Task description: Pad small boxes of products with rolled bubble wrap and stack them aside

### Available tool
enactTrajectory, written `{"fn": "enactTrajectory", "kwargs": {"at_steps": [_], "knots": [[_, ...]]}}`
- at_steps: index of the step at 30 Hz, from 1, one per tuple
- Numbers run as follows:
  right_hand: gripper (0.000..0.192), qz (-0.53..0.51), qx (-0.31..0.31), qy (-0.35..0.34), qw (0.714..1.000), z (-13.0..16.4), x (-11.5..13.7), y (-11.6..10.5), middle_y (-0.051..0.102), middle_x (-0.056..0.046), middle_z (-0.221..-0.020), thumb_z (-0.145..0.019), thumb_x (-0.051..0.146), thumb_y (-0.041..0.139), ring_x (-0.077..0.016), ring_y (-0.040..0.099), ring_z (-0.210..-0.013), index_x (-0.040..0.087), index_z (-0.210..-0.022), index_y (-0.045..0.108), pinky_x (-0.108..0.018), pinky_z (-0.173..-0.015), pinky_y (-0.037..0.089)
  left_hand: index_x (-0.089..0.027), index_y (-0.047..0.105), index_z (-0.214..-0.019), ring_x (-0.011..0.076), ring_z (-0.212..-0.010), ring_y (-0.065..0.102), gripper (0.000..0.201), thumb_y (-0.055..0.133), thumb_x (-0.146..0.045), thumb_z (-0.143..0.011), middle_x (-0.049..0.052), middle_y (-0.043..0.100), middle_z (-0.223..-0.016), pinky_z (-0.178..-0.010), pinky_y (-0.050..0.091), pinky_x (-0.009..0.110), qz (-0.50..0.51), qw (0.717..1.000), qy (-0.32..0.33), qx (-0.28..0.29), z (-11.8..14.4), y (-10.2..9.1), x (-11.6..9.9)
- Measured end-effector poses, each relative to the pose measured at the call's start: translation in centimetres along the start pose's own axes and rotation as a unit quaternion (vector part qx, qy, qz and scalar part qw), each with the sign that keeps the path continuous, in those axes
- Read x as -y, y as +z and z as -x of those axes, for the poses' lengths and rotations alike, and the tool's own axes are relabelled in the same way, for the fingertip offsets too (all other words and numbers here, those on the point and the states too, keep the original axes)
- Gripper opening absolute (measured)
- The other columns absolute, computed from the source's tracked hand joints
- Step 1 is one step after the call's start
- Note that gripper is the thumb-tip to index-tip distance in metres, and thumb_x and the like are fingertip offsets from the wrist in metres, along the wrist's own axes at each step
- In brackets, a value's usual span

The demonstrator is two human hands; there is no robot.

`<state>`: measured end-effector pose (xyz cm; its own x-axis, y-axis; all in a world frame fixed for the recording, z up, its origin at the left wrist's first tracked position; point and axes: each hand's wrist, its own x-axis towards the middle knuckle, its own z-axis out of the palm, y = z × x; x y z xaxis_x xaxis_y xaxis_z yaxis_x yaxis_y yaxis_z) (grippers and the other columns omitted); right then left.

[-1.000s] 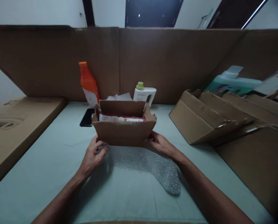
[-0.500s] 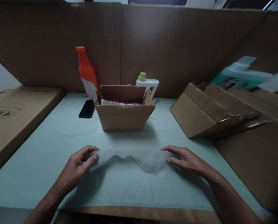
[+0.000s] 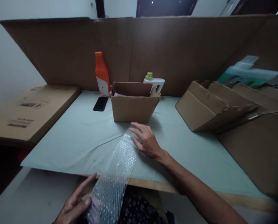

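– far left?
– a flat carton [image 3: 55, 96], then a broad stretch of tabletop [image 3: 69, 140].
– the left hand [image 3: 85, 189]?
– mostly this side of the front edge, index finger and thumb spread at the bubble wrap [image 3: 120, 161]; can't tell if its grip pinches.
– and the wrap?
– slanting over that edge, far end near the open box [image 3: 134, 109].
– right hand [image 3: 142, 138]?
– fingers over that end, pinching or not, can't tell. more tabletop room, then tilted boxes [image 3: 199, 107].
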<state>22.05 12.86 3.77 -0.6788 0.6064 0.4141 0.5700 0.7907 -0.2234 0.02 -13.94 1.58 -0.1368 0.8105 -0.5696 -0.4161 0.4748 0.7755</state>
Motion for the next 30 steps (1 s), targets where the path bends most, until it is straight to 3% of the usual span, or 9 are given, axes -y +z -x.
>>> {"fn": "enactTrajectory", "kwargs": {"at_steps": [3,8,12,16,18,20,23,25,30], "knots": [[0.036,-0.046,0.102,0.004,0.994,2.5,0.9,1.2,0.055,-0.016,-0.145,-0.094,0.028,0.062,-0.0311,0.052,-0.13,0.018,-0.128,0.063,-0.051,-0.105,0.044,-0.035,0.042,-0.15,0.0306,-0.101,0.071,0.082,0.076,-0.053,-0.078,0.007,0.077,-0.111,-0.093,0.053,0.046,0.054,0.998,-0.009,0.038,0.9,0.1,0.4],[0.04,-0.074,0.155,0.002,0.985,3.2,1.0,1.9,0.053,-0.014,-0.148,-0.094,0.025,0.061,-0.0265,0.048,-0.137,0.019,-0.133,0.061,-0.048,-0.112,0.04,-0.025,0.074,-0.116,0.0234,-0.076,0.072,0.043,0.076,-0.045,-0.078,0.007,0.077,-0.095,-0.08,0.053,0.037,-0.042,0.991,-0.014,0.128,2.3,1.0,-0.2],[0.045,-0.186,0.164,0.029,0.968,5.8,1.1,-1.6,0.048,-0.014,-0.153,-0.093,0.024,0.058,-0.0281,0.046,-0.14,0.021,-0.138,0.058,-0.053,-0.114,0.037,-0.019,0.068,-0.125,0.0267,-0.095,0.072,0.056,0.076,-0.031,-0.07,0.009,0.078,-0.094,-0.091,0.051,0.038,-0.042,0.985,0.035,0.162,1.7,3.1,-1.4],[0.086,-0.408,0.221,0.034,0.885,10.1,3.7,-5.6,0.053,-0.013,-0.149,-0.083,0.042,0.075,-0.0284,0.053,-0.134,0.029,-0.156,0.032,-0.051,-0.108,0.045,-0.011,0.065,-0.123,0.0244,-0.088,0.074,0.056,0.076,-0.041,-0.077,0.016,0.078,-0.097,-0.085,0.053,0.036,-0.008,0.992,0.052,0.116,-0.5,5.3,-3.4],[0.092,-0.438,0.172,0.084,0.878,11.0,5.9,-5.5,0.06,-0.013,-0.14,-0.079,0.041,0.079,-0.0267,0.06,-0.124,0.027,-0.156,0.03,-0.046,-0.104,0.048,-0.008,0.062,-0.124,0.0242,-0.086,0.074,0.062,0.078,-0.045,-0.077,0.019,0.076,-0.103,-0.076,0.055,0.034,0.008,0.992,0.045,0.114,-1.7,6.1,-4.5],[0.068,-0.424,0.095,0.156,0.887,10.7,7.9,-4.0,0.071,-0.008,-0.114,-0.084,0.033,0.072,-0.0218,0.068,-0.102,0.023,-0.146,0.046,-0.038,-0.091,0.054,-0.007,0.051,-0.136,0.0231,-0.082,0.074,0.074,0.076,-0.046,-0.079,0.019,0.075,-0.102,-0.069,0.056,0.032,-0.001,0.991,0.057,0.123,-2.7,6.5,-5.2],[0.039,-0.375,0.016,0.223,0.899,9.2,8.9,-1.3,0.064,0.002,-0.075,-0.087,0.025,0.06,-0.0156,0.062,-0.069,0.018,-0.126,0.061,-0.028,-0.067,0.051,-0.016,0.02,-0.156,0.0181,-0.073,0.071,0.086,0.064,-0.043,-0.088,0.011,0.074,-0.099,-0.068,0.057,0.034,-0.107,0.98,0.139,0.094,-3.5,6.4,-5.6],[0.041,-0.323,-0.005,0.235,0.917,8.3,8.4,-0.2,0.06,0.003,-0.071,-0.085,0.023,0.059,-0.0153,0.057,-0.064,0.017,-0.126,0.061,-0.028,-0.062,0.048,-0.022,0.022,-0.156,0.0189,-0.084,0.07,0.074,0.057,-0.035,-0.093,0.009,0.071,-0.106,-0.077,0.058,0.037,-0.241,0.936,0.251,0.059,-3.9,5.8,-5.2],[0.048,-0.165,0.019,0.208,0.964,7.8,5.7,1.0,0.069,-0.002,-0.078,-0.085,0.023,0.06,-0.0201,0.062,-0.07,0.015,-0.133,0.058,-0.036,-0.075,0.048,-0.025,0.058,-0.132,0.0293,-0.132,0.048,0.055,0.056,-0.006,-0.081,0.01,0.058,-0.138,-0.108,0.044,0.054,-0.539,0.693,0.471,0.087,-5.6,3.8,-2.8]]}}
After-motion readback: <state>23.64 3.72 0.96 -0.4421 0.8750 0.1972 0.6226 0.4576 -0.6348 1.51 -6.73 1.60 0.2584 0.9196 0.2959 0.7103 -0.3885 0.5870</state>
